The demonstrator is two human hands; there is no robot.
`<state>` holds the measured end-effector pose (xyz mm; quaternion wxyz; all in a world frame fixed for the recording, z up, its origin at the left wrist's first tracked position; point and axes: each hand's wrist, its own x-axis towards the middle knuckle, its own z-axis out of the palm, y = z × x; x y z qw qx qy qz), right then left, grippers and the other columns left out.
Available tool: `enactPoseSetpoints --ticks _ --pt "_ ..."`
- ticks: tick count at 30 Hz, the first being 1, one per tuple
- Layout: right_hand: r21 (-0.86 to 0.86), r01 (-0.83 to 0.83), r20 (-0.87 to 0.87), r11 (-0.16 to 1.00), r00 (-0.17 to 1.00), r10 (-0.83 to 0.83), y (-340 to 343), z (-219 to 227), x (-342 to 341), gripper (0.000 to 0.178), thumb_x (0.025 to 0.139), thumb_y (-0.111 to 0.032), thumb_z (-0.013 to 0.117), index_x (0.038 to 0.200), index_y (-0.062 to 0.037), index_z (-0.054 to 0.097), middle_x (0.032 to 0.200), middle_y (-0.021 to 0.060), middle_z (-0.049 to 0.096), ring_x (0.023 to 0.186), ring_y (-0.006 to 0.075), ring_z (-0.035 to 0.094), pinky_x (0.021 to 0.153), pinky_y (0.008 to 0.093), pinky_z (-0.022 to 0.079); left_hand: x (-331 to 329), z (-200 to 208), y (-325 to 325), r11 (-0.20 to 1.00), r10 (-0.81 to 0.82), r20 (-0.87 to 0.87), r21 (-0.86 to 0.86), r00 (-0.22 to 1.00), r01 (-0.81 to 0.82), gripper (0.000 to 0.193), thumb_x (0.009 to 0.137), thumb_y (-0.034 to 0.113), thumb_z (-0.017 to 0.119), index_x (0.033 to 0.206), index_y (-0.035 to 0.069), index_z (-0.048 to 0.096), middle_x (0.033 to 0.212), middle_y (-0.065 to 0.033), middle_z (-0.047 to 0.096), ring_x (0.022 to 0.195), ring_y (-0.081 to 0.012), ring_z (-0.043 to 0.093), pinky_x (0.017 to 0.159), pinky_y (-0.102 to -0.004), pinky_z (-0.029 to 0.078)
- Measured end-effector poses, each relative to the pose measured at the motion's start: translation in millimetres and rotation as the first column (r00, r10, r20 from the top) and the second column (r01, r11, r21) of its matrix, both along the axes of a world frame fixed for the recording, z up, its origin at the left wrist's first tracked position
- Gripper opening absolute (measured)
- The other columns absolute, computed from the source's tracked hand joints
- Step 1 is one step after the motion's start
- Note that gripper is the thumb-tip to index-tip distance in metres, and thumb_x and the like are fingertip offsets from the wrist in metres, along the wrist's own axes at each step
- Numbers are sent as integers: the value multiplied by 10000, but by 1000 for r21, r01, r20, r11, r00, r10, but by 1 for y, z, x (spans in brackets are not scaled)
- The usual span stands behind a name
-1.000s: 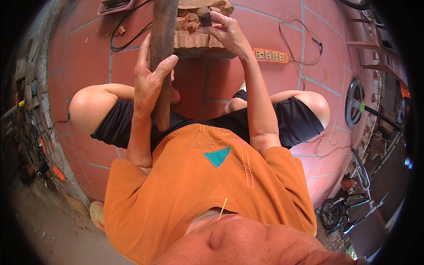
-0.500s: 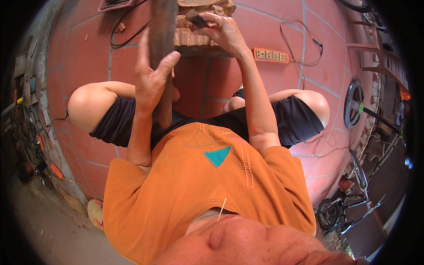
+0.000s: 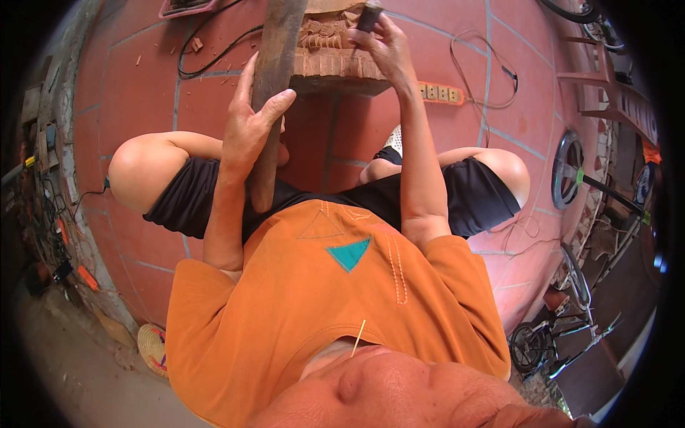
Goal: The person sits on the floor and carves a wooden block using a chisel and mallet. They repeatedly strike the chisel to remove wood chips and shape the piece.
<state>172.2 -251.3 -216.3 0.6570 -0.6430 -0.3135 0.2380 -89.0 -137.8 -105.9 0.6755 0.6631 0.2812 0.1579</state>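
While one carved block [image 3: 339,65] of wood lies ahead of the seated person [image 3: 321,278], two bare hands are raised near it, each grasping one thing. The left hand [image 3: 250,132], on the near left side of the carved block, grasps one long wooden club [image 3: 280,50], fingers along its left side and thumb across it. From that grip the club runs both ways: its broad part extends away, overlapping the carved block's left end in view, and its narrower end points back toward the person.

At the right end of the carved block, the right hand [image 3: 392,60] pinches one dark-handled tool [image 3: 369,18] between thumb and fingers. Its dark upper end stands beyond the fingertips, on the side away from the person; whether its lower end touches the carved block is too small to tell.

Right of the carved block lie one orange power strip [image 3: 442,93], partly behind the right forearm, with at least three sockets showing, and one looped cord [image 3: 452,53]. To its left are one black cable [image 3: 183,65], several wood chips [image 3: 197,44] and, farther out, one pink tray [image 3: 165,13]. Well apart to its near right is one wheel [image 3: 557,171].
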Motion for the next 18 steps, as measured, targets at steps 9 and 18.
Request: enactPoseSetpoints --ticks 9,18 --pt "-72 -99 121 992 987 107 6 17 -28 348 901 -214 820 1181 -52 689 1010 16 740 883 95 667 775 306 545 -2 -2 -4 1000 13 27 -26 1000 -12 765 960 199 745 1578 -4 342 1017 -46 648 678 -71 579 587 -224 507" --pt "-64 -103 190 993 975 113 10 19 -30 397 870 -222 851 1200 -60 701 1008 13 748 831 88 669 717 311 555 -5 9 -6 998 57 116 12 992 -59 741 963 134 739 1581 13 348 1047 -43 648 702 -68 573 596 -222 501"
